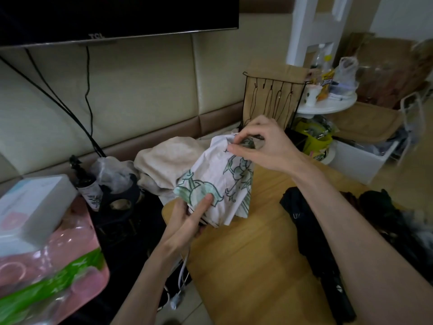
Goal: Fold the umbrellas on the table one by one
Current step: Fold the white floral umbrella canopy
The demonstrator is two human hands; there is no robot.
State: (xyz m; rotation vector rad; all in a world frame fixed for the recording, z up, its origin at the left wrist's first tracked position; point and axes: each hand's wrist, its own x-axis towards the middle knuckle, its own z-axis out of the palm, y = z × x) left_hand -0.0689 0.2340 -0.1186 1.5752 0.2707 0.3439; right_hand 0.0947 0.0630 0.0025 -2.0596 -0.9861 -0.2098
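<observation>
Two hands hold one white umbrella (220, 179) up over the near-left corner of the wooden table (253, 266). The left hand (187, 221) grips its lower end, fingers curled round the gathered cloth and thin pale ribs, thumb pressed flat along a green leaf print. The right hand (264, 146) is at the upper end, thumb and forefinger pinching a bunched fold, the other fingers arched loosely above it. The canopy is soft, thin white fabric with dark-outlined green flowers, crumpled into loose pleats rather than rolled tight. A white cord hangs below the left wrist.

A black umbrella (314, 242) lies on the table to the right, collapsed into a long, matte, roughly tubular bundle, partly under the right forearm. A further dark heap (393, 216) sits at the table's right edge; its shape is unclear. Behind the white umbrella lies a rumpled beige cloth (161, 165). A glossy pink plastic pack (46, 277) with a white box (30, 207) on it sits at the left.
</observation>
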